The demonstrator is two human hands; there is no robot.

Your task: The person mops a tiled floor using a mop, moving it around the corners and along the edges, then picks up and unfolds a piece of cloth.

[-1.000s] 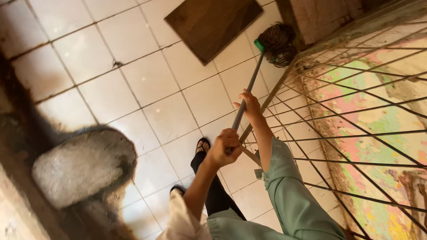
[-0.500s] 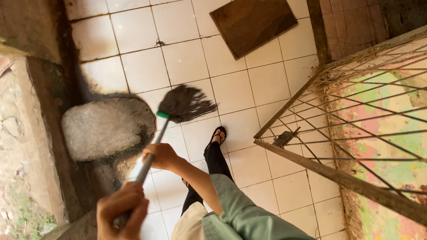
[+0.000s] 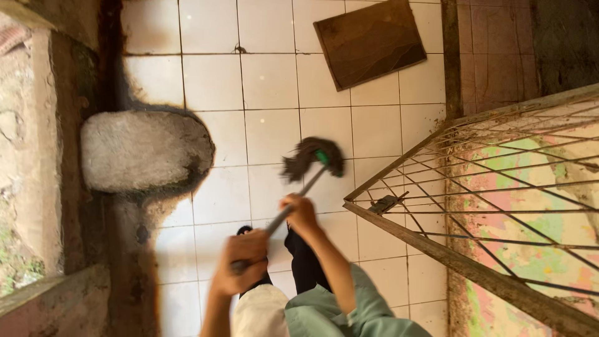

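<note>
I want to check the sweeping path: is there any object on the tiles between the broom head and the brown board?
Nothing visible. Only bare white tiles lie between the broom head and the brown board. The metal gate stands off to one side.

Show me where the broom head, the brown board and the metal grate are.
broom head [image 3: 309, 159], head view, on the dark bristles.
brown board [image 3: 370, 41], head view, on its flat middle.
metal grate [image 3: 399, 228], head view, on its lower frame bar.

Soft, even daylight is spread over the white floor tiles [image 3: 268, 81], with no glare. Deep shadow is held along the left wall. Motion blur is seen on the broom [image 3: 312, 159] and both hands; the surroundings are rendered sharp.
</note>
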